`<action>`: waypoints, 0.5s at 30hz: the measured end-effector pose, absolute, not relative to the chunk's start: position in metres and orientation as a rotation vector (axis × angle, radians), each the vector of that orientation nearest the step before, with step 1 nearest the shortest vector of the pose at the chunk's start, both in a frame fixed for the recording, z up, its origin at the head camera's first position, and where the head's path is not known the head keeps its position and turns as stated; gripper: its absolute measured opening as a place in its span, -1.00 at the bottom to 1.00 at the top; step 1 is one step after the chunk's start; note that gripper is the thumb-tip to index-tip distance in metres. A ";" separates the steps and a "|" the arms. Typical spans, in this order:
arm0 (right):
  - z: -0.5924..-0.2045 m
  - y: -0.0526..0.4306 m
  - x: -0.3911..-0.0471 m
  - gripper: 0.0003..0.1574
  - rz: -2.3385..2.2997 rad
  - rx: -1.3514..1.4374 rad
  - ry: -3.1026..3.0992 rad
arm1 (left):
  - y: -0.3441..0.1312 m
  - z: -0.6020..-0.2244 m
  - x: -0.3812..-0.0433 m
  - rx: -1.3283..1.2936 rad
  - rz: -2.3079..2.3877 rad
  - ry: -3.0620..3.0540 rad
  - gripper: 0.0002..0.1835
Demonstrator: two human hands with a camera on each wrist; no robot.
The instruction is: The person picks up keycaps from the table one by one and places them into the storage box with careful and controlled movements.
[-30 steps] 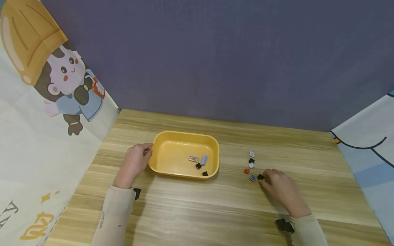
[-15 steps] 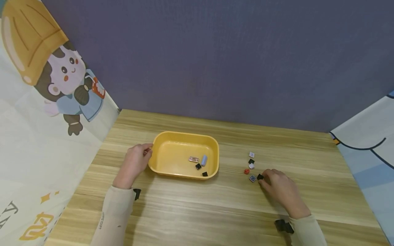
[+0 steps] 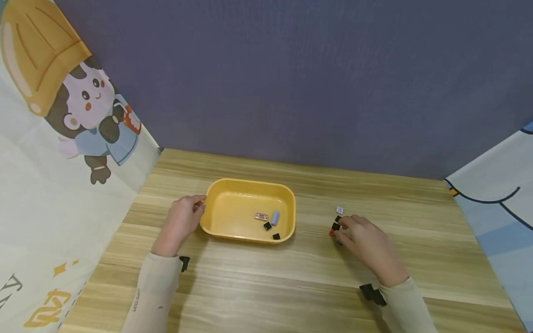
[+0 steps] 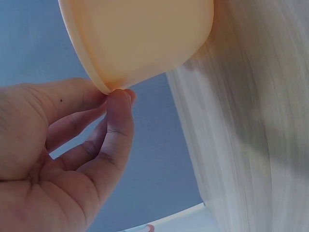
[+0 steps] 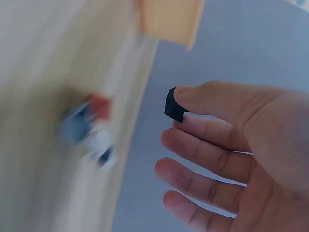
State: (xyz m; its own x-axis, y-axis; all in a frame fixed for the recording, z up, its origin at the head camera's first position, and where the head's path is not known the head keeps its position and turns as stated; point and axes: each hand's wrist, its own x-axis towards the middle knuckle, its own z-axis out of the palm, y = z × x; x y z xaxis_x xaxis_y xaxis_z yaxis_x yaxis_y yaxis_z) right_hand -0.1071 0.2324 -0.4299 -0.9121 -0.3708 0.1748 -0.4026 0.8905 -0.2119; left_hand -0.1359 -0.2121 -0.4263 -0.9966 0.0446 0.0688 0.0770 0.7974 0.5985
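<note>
A small black square piece is pinched between the thumb and forefinger of my right hand; its other fingers are spread apart. That hand is over a group of small pieces: a white square, another black piece, a red piece and a grey-blue square partly hidden by the hand. At the left end of a yellow plastic tub, my left hand pinches the rim between thumb and fingers.
Inside the tub lie a pink printed tile, a lavender bar and two black pieces. The wood-grain table ends at a dark blue backdrop. A printed cloth hangs on the left.
My right hand has lifted the black piece and shifted left and slightly away from me, over the other pieces. The left hand stays at the tub's rim.
</note>
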 end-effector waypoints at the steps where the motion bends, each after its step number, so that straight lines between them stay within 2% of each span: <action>1: -0.427 0.227 -0.110 -0.70 0.370 0.620 -2.918 | -0.212 -0.426 -0.136 -0.096 -0.978 -2.930 -0.69; 15: -0.390 0.150 -0.137 -0.71 0.403 0.853 -2.776 | -0.212 -0.426 -0.135 -0.106 -0.979 -2.927 -0.69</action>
State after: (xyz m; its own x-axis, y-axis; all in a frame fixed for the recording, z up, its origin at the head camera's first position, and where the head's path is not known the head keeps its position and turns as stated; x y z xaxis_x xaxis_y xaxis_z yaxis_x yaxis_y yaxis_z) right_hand -0.1374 0.1503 -0.3900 -0.8105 -0.5165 0.2762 -0.5737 0.7950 -0.1968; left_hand -0.1353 -0.2124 -0.4265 -0.9962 0.0482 0.0721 0.0819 0.7967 0.5988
